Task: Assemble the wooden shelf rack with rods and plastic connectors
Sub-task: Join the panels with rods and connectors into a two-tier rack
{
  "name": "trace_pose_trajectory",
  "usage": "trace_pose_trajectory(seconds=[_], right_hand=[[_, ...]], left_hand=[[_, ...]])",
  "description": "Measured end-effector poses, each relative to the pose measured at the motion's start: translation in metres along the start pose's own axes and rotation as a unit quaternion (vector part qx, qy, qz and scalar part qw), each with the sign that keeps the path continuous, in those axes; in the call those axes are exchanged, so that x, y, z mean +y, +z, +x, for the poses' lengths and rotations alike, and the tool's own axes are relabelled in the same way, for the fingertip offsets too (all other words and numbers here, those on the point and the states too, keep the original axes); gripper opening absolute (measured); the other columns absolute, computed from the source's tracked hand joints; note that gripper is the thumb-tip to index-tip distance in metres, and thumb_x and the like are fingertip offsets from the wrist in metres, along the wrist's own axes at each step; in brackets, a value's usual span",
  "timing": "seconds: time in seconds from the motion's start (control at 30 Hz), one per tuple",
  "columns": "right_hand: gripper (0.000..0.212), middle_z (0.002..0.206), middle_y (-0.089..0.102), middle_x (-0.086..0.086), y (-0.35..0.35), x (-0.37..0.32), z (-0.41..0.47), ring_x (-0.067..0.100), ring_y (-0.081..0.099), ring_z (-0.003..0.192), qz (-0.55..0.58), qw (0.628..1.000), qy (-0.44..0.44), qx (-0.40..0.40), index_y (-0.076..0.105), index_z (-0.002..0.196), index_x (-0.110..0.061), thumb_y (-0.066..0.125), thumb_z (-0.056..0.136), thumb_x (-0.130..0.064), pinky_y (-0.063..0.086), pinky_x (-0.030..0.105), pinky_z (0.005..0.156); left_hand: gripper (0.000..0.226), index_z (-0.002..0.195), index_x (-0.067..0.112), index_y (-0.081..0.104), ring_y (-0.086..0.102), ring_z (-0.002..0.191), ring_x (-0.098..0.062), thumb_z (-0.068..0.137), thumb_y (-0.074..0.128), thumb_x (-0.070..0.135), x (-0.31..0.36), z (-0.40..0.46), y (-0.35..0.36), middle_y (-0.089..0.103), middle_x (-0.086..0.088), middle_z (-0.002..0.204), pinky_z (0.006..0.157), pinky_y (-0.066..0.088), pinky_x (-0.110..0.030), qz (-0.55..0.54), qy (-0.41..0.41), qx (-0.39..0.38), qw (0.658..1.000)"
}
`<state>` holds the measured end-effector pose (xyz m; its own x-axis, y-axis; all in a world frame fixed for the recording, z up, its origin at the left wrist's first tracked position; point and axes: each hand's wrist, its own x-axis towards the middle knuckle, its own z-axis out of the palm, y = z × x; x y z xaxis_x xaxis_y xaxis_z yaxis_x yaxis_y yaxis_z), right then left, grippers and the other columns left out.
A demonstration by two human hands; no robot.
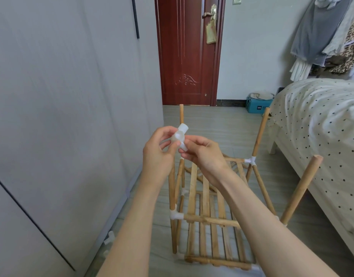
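My left hand [158,154] and right hand [204,156] were bare, no rings or watch, and both forearms were unsleeved to the elbows.

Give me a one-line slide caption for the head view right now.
Both hands, left and right, hold a white plastic connector above the half-built wooden rack.

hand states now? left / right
Left hand: pinching the white plastic connector.
Right hand: fingertips gripping the same connector from the other side.
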<state>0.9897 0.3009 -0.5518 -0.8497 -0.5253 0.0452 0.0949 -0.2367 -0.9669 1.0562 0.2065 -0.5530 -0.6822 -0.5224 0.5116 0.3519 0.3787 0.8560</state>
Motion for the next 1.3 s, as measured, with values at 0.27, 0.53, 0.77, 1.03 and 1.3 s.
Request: trace_pose_trajectory(seconds=[0.27, 0.53, 0.77, 1.03, 1.3], right_hand=[[0.019, 0.102, 0.069, 0.010, 0.007, 0.000, 0.003, 0.013, 0.064, 0.088, 0.016, 0.999, -0.042, 0.024, 0.068, 0.103, -0.006, 0.059, 0.088, 0.000, 0.053, 0.013, 0.072], [0.020, 0.112, 0.066, 0.018, 0.010, -0.004, 0.002, 0.023, 0.064, 0.102, 0.017, 0.999, -0.046, 0.003, 0.067, 0.103, 0.003, 0.053, 0.093, -0.008, 0.054, 0.026, 0.086], [0.022, 0.092, 0.068, 0.015, 0.011, -0.006, -0.006, 0.026, 0.066, 0.085, -0.218, 0.962, -0.167, -0.009, 0.065, 0.110, -0.011, 0.062, 0.088, -0.016, 0.054, 0.038, 0.085], [0.020, 0.077, 0.065, -0.006, 0.006, -0.002, 0.006, 0.006, 0.063, 0.071, -0.208, 0.958, -0.198, 0.027, 0.067, 0.108, -0.010, 0.060, 0.090, -0.011, 0.051, 0.015, 0.070], [0.018, 0.085, 0.067, 0.004, 0.008, 0.005, 0.014, 0.009, 0.063, 0.073, -0.182, 0.968, -0.169, 0.015, 0.067, 0.106, -0.009, 0.060, 0.089, -0.010, 0.054, 0.018, 0.068]], left_hand=[[0.027, 0.104, 0.028, 0.062, 0.063, 0.094, 0.006, 0.090, 0.058, 0.005, 0.004, 0.002, -0.004, 0.067, 0.017, 0.099, 0.076, 0.047, -0.008, -0.057, -0.020, -0.020, 0.998], [0.020, 0.095, 0.026, 0.065, 0.066, 0.080, 0.002, 0.086, 0.064, 0.008, 0.002, 0.011, -0.012, 0.069, 0.013, 0.084, 0.073, 0.052, -0.014, -0.050, -0.040, 0.065, 0.996], [0.019, 0.104, 0.017, 0.068, 0.065, 0.079, -0.001, 0.085, 0.067, 0.019, -0.002, 0.020, -0.007, 0.070, 0.007, 0.091, 0.063, 0.050, -0.011, -0.045, -0.106, 0.119, 0.986], [0.022, 0.109, 0.009, 0.069, 0.065, 0.085, -0.005, 0.091, 0.059, 0.016, -0.005, 0.023, -0.006, 0.071, -0.001, 0.097, 0.068, 0.050, -0.011, -0.051, -0.129, 0.060, 0.989], [0.024, 0.112, 0.011, 0.068, 0.062, 0.088, -0.010, 0.092, 0.058, 0.019, -0.011, 0.026, -0.007, 0.070, -0.004, 0.102, 0.073, 0.050, -0.016, -0.051, -0.164, 0.066, 0.983]])
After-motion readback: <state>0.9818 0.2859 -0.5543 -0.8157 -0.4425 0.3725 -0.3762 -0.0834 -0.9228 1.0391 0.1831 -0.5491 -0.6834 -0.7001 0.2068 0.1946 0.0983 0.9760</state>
